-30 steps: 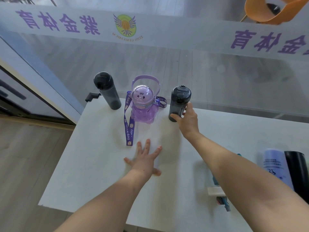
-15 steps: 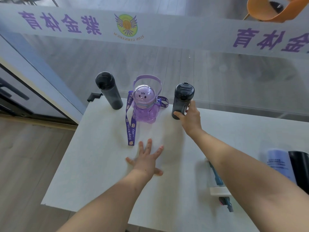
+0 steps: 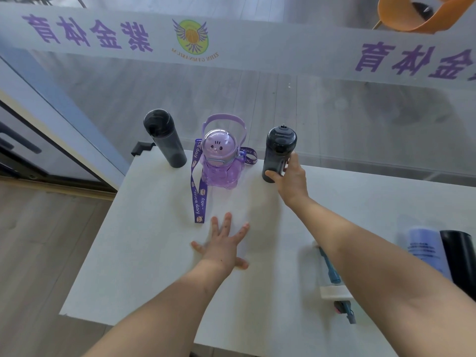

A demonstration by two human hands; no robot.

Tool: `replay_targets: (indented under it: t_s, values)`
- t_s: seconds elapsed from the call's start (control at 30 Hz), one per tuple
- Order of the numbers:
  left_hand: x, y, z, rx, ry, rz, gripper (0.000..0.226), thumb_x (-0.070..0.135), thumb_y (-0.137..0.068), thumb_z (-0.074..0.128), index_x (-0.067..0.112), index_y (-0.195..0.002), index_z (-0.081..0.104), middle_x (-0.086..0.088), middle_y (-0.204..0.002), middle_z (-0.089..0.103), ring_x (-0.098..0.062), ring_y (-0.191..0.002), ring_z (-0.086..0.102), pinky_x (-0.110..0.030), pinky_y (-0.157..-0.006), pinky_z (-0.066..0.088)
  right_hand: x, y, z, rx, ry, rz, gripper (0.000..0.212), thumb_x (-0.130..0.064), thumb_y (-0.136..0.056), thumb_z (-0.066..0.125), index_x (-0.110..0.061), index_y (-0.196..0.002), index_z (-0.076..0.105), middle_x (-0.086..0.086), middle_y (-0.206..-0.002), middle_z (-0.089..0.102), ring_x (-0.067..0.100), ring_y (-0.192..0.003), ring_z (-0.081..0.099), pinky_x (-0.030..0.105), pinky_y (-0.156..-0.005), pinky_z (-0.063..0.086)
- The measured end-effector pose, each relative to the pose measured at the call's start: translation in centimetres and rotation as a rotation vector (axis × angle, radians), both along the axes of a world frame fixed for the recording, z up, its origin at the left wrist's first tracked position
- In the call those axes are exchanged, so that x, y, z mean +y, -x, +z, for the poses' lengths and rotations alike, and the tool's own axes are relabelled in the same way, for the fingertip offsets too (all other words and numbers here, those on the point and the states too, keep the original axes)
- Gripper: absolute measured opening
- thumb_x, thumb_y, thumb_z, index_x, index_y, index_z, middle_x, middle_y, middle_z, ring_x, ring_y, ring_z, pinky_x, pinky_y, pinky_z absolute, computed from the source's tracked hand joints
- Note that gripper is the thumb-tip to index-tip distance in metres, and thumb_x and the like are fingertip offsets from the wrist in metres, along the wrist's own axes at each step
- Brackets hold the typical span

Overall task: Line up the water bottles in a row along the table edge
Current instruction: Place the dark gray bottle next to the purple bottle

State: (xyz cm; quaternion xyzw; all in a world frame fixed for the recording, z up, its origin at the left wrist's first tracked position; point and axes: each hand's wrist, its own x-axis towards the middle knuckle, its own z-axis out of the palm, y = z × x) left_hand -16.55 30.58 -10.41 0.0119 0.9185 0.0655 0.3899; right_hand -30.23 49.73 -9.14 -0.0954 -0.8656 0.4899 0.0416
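Third bottle being set into the row at the table's far edge.

The right hand (image 3: pixel 289 176) wraps thumb and fingers around the lower body of the dark bottle (image 3: pixel 278 153), keeping it upright just right of the purple bottle (image 3: pixel 220 161), probably to square it with the row; a tall black bottle (image 3: pixel 164 139) stands left of the purple one. The left hand (image 3: pixel 224 243) lies flat and spread on the table (image 3: pixel 128 253), nearer the person than the purple bottle, holding nothing, likely as a brace.
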Motion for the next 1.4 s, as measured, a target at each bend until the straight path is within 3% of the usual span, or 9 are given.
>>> replay_targets:
  t_s: [0.73, 0.9, 1.13, 1.27, 1.4]
  values:
    - [-0.2, -0.1, -0.4, 0.021, -0.012, -0.001, 0.111, 0.058, -0.081, 0.078, 0.067, -0.149, -0.009, 0.013, -0.162, -0.037, -0.025, -0.150, -0.034, -0.086, -0.099, 0.022, 0.1, -0.1, 0.4, -0.059, 0.051, -0.003, 0.062, -0.013, -0.079, 0.083, -0.019, -0.129, 0.045, -0.003, -0.114, 0.058, 0.023, -0.104, 0.059, 0.034, -0.084, 0.047]
    - [-0.3, -0.1, -0.6, 0.028, -0.007, -0.006, 0.110, 0.058, -0.081, 0.078, 0.066, -0.150, -0.009, 0.012, -0.162, -0.037, -0.025, -0.150, -0.033, -0.086, -0.099, 0.022, 1.1, -2.0, 0.9, -0.143, 0.016, -0.011, 0.073, -0.024, -0.080, 0.085, -0.019, -0.140, 0.043, 0.007, -0.136, 0.055, 0.023, -0.122, 0.053, 0.041, -0.103, 0.046]
    - [0.1, -0.6, 0.7, 0.056, 0.039, -0.061, 0.108, 0.056, -0.085, 0.075, 0.059, -0.154, -0.009, 0.007, -0.166, -0.030, -0.032, -0.153, -0.025, -0.082, -0.101, 0.028, 5.5, -10.4, 6.5, -0.085, -0.201, 0.118, 0.036, -0.024, -0.095, 0.068, -0.019, -0.130, 0.061, 0.000, -0.130, 0.062, 0.016, -0.119, 0.057, 0.038, -0.104, 0.049]
    - [1.4, -2.4, 1.1, 0.111, 0.029, -0.207, 0.085, 0.054, -0.096, 0.062, 0.053, -0.158, 0.004, 0.007, -0.170, -0.016, -0.029, -0.156, -0.013, -0.071, -0.106, 0.032, 9.2, -18.4, 8.9, -0.051, -0.377, 0.180, 0.030, -0.019, -0.094, 0.067, -0.020, -0.124, 0.065, -0.005, -0.126, 0.065, 0.013, -0.116, 0.058, 0.030, -0.104, 0.046]
    - [4.7, -4.8, 1.4, 0.075, -0.066, -0.264, 0.085, 0.055, -0.094, 0.063, 0.054, -0.157, 0.006, 0.009, -0.170, -0.016, -0.028, -0.156, -0.014, -0.072, -0.108, 0.028, 11.4, -24.8, 7.6, -0.090, -0.548, 0.285, 0.035, -0.021, -0.089, 0.074, -0.020, -0.122, 0.066, -0.005, -0.136, 0.059, 0.015, -0.130, 0.051, 0.031, -0.111, 0.041]
